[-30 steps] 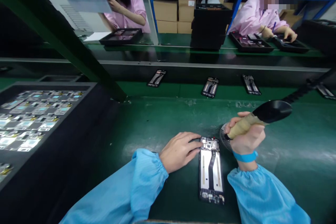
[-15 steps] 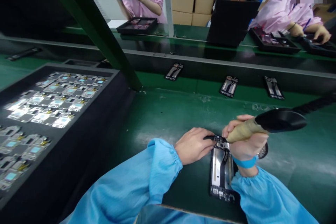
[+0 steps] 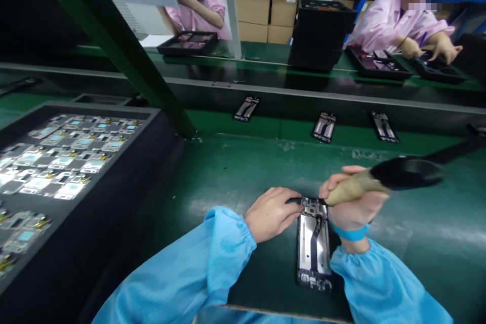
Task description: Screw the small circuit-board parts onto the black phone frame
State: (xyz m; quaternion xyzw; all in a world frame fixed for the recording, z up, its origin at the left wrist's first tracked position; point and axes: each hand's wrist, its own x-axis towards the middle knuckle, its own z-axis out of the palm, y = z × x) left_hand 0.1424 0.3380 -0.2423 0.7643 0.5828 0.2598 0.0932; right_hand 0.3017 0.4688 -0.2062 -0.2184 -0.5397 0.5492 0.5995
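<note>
The right hand [image 3: 351, 208] grips a taped handle [image 3: 345, 188] by the top of the phone frame [image 3: 314, 250]; the left hand [image 3: 270, 215] touches its upper left edge, pinching or not I can't tell. The phone frame lies on the desk [image 3: 228, 172], three similar frames [image 3: 324, 127] beyond it.

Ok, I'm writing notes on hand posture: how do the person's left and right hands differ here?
The left hand is palm down, its fingers reaching to the upper end of the opened phone; the right hand is curled around a tan-wrapped tool handle. The right hand has a blue band at its wrist; none shows on the left hand. Both are bare and come out of blue sleeves.
</note>
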